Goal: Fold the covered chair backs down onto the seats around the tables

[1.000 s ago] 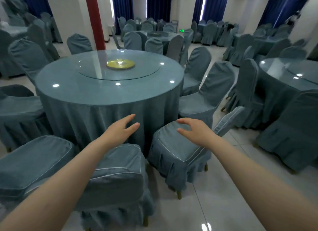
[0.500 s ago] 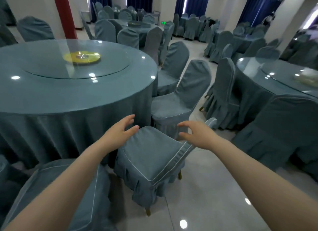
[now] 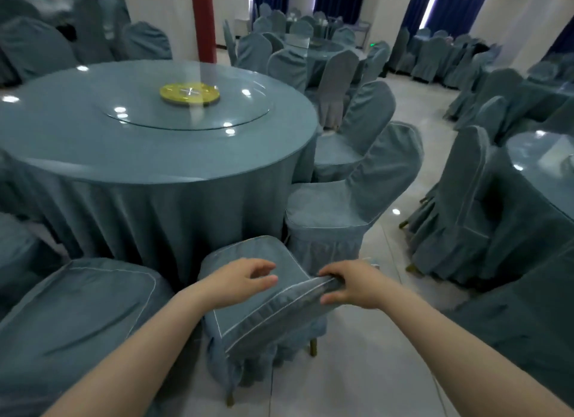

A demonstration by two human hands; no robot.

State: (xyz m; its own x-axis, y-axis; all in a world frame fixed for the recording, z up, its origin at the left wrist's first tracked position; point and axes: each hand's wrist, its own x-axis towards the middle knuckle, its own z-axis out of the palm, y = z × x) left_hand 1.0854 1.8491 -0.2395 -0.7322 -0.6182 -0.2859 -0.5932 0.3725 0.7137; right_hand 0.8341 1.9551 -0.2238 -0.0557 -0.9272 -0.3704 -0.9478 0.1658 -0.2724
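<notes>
Teal chair back (image 3: 264,311) — edge in right hand (image 3: 354,287)

The chair cover (image 3: 248,320) nearest the round table is matt blue-grey woven cloth edged with pale piping. The tablecloth (image 3: 155,205) has a faint sheen. On the table lies a clear, glossy glass turntable (image 3: 242,112) with a shiny yellow, metal-looking hub (image 3: 189,94). The floor tiles (image 3: 372,370) beside the table are smooth and glossy.

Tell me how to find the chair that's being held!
Find the big round table with the yellow disc. At its near edge sits a chair with its back folded flat. Only this one has the right hand gripping its edge; the upright chair beside it is untouched.
</notes>
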